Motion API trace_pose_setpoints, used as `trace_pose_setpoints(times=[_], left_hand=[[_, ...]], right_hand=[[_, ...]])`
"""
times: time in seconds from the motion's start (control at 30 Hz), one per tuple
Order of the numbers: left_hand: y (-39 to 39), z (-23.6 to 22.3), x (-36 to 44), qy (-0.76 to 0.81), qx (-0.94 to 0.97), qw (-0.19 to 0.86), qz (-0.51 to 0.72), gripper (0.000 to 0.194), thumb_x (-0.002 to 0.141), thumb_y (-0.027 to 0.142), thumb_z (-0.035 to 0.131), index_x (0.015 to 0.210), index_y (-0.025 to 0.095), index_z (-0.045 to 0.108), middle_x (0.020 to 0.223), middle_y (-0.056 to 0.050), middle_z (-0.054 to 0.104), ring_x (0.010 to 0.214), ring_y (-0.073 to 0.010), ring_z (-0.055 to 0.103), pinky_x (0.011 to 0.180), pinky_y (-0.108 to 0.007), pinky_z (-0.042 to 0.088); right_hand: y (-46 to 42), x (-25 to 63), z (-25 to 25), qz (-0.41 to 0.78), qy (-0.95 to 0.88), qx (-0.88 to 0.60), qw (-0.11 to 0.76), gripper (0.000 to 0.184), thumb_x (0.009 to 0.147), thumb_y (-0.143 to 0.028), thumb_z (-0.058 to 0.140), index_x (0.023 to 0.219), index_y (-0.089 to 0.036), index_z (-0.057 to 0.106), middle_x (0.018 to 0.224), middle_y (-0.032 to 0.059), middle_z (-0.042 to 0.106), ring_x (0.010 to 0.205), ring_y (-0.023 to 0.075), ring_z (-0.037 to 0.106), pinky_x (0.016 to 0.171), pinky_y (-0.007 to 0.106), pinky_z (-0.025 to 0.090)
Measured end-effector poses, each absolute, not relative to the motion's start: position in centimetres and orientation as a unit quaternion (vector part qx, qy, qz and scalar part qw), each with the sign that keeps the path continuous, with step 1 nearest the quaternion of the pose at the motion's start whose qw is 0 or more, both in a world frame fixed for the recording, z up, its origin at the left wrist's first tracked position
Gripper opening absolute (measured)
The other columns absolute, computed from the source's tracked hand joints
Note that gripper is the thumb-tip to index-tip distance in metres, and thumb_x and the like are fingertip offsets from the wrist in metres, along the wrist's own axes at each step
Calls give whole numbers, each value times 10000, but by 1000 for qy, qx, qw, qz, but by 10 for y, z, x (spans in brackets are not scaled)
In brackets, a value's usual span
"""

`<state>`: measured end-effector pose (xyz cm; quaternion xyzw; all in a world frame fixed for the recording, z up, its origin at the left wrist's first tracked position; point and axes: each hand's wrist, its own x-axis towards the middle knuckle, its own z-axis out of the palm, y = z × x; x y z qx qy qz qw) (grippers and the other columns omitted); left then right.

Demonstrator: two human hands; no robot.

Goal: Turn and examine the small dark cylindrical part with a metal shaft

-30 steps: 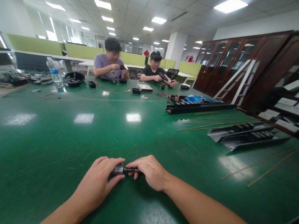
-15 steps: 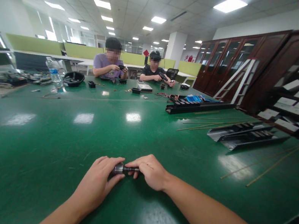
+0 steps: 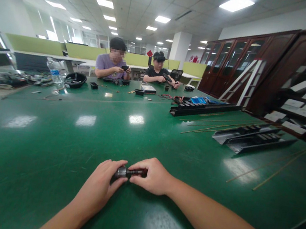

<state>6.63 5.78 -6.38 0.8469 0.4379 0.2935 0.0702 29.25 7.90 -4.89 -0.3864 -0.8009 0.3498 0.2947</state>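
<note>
My left hand [image 3: 99,184] is wrapped round the thick end of a dark cylindrical metal part [image 3: 122,172], thumb and fingers on either side of it. A narrower ribbed stem sticks out of that part to the right. Around the stem curls my right hand [image 3: 156,177], index finger above and thumb below, with the stem's end reaching towards the palm. The part lies roughly level, low over the green table [image 3: 82,145]. Most of its left end is hidden by my left hand, so I cannot tell its exact kind.
Black metal channels [image 3: 243,140] and thin rods [image 3: 275,173] lie at the right. Farther back are a longer channel [image 3: 198,108], black trays [image 3: 75,80] and a plastic bottle [image 3: 55,71]. Two people [image 3: 110,63] sit across the table, handling small objects.
My right hand has turned and opened its grip, the thumb now showing below the stem instead of tucked behind. My left hand and the metal part have hardly moved.
</note>
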Motion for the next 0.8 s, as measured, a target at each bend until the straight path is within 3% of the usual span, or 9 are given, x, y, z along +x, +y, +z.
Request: trace_pose_setpoints(times=[0.37, 0.8], left_hand=[[59, -67, 67, 449, 842, 72, 290, 396, 914, 301, 629, 1293, 265, 522, 1232, -59, 645, 1172, -259, 605, 1038, -483, 509], [57, -64, 69, 441, 845, 57, 298, 352, 916, 323, 620, 1254, 243, 564, 1158, -69, 677, 1090, -252, 642, 1030, -479, 511]], right_hand=[[82, 292, -53, 323, -808, -382, 311, 247, 771, -222, 713, 1009, -179, 763, 834, 31, 745, 696, 153, 654, 651, 236, 472], [82, 292, -52, 324, -798, -404, 309, 205, 765, -242, 725, 955, -172, 758, 803, 31, 734, 684, 154, 646, 640, 239, 470]])
